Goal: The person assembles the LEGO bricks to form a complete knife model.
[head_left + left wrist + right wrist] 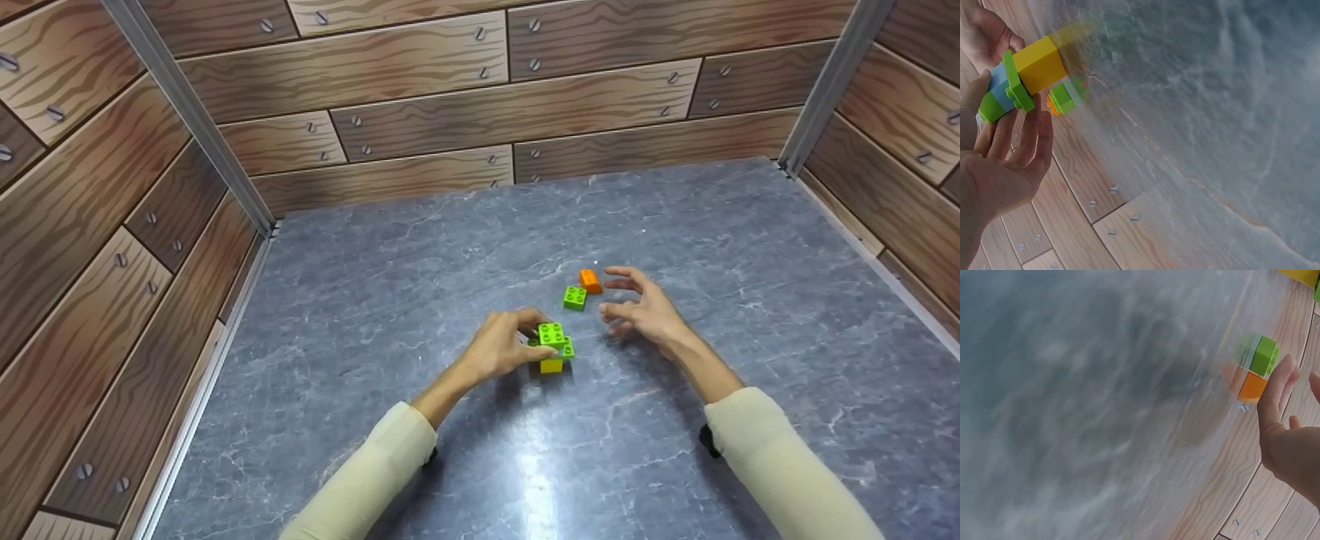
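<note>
My left hand grips a small stack of toy building bricks, thumb on the near side and fingers behind. A yellow brick forms its base. Above that come a wider flat green brick, light blue bricks partly covered by the hand, and a studded green brick on top. To the right, my right hand hovers with fingers spread and nothing in them. Just left of its fingertips a loose green brick and an orange brick with a sloped shape lie close together on the table.
The grey marbled tabletop is bounded by wood-patterned panels at the back and both sides. Metal posts stand in the back corners. Light glares off the surface at the front.
</note>
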Demonstrator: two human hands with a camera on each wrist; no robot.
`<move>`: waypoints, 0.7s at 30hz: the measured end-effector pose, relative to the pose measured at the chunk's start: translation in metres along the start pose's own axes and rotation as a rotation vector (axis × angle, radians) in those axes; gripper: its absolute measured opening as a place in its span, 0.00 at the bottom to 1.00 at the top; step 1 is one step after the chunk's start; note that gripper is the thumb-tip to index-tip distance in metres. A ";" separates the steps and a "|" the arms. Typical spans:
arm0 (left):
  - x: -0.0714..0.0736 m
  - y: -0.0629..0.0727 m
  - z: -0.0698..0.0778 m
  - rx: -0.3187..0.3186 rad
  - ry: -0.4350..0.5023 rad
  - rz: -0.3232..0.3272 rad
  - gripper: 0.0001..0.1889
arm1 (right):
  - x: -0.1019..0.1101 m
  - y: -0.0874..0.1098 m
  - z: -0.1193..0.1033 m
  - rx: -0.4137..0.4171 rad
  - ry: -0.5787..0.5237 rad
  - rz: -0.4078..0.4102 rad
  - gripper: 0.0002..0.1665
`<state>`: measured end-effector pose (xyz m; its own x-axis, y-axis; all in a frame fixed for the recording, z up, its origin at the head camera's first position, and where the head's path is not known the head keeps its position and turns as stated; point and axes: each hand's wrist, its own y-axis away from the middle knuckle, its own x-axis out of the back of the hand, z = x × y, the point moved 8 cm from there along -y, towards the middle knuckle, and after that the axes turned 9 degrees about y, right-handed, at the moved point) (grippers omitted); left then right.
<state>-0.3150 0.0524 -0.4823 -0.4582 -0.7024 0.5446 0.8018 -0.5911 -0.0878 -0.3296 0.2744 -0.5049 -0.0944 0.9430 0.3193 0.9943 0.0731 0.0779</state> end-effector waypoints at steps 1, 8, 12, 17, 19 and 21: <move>0.000 0.001 -0.001 0.010 -0.003 0.002 0.18 | -0.001 -0.002 0.000 0.001 0.000 0.002 0.42; -0.003 0.000 -0.006 0.014 -0.041 0.010 0.18 | -0.014 -0.014 -0.002 0.005 -0.024 -0.019 0.42; -0.004 0.000 -0.007 0.020 -0.065 0.014 0.19 | -0.022 -0.019 -0.002 0.007 -0.038 -0.051 0.41; -0.004 0.000 -0.009 0.024 -0.079 0.017 0.19 | -0.029 -0.023 0.000 0.000 -0.023 -0.085 0.41; -0.005 -0.001 -0.010 0.022 -0.074 0.015 0.18 | -0.029 -0.023 0.001 -0.009 -0.015 -0.093 0.41; -0.007 -0.002 -0.011 0.021 -0.063 0.008 0.18 | -0.028 -0.023 0.002 -0.023 -0.011 -0.097 0.42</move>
<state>-0.3174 0.0546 -0.4949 -0.4274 -0.6806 0.5952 0.8136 -0.5766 -0.0751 -0.3500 0.2466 -0.5179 -0.1898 0.9354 0.2984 0.9790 0.1572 0.1300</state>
